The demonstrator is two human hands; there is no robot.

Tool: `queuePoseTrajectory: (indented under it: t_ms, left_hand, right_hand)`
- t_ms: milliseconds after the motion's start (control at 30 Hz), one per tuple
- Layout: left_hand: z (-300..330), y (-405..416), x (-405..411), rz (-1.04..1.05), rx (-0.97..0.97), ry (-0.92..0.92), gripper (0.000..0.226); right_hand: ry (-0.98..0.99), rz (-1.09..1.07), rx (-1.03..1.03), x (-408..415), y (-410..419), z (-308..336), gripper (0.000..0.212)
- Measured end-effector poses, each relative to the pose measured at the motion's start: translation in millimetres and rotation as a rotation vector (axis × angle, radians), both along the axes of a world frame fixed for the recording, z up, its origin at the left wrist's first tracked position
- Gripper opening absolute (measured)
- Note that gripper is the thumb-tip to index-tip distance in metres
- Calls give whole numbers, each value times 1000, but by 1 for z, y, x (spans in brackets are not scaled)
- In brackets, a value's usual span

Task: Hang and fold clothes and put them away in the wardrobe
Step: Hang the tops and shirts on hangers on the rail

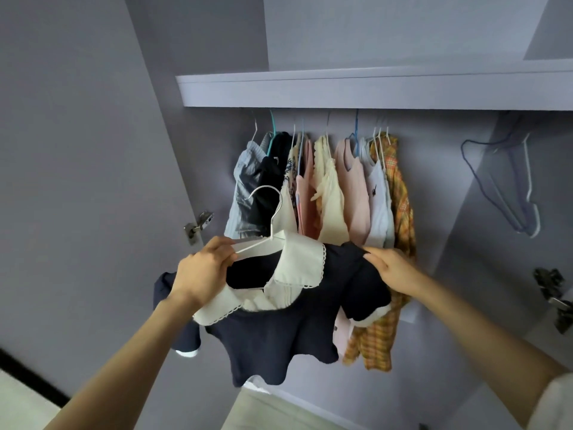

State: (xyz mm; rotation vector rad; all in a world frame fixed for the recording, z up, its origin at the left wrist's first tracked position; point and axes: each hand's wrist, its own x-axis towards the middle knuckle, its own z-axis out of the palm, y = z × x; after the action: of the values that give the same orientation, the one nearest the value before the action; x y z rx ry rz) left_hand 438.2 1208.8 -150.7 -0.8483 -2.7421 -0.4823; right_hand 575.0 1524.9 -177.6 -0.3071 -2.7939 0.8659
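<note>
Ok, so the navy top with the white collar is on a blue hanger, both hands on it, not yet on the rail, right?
Not quite: in the head view the hanger is white, not blue. The rest holds: the left hand and right hand grip the navy top, not yet on the rail.

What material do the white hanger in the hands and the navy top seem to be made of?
White hanger: apparently metal wire with a white coating; thin arms, shiny silver hook. Navy top: soft matte fabric, possibly knit; it drapes and ripples. Its collar is smooth white cloth with scalloped trim.
</note>
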Motion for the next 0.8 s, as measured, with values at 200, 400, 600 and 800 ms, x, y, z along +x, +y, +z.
queuePoseTrajectory:
  t_ms: [200,400,600,800]
  left_hand:
    - [1,-8,-2,143,55,-32,27]
    - [3,6,6,59,171,-26,23]
    - [-4,19,9,-73,38,-50,25]
    - [-4,37,18,-141,60,-28,27]
  right_hand:
    - [188,-343,63,13,16,-21,22]
    - [-16,-332,182,15,17,-20,49]
    - [208,67,219,-2,-26,11,50]
    - [148,174,185,-25,-62,16,35]
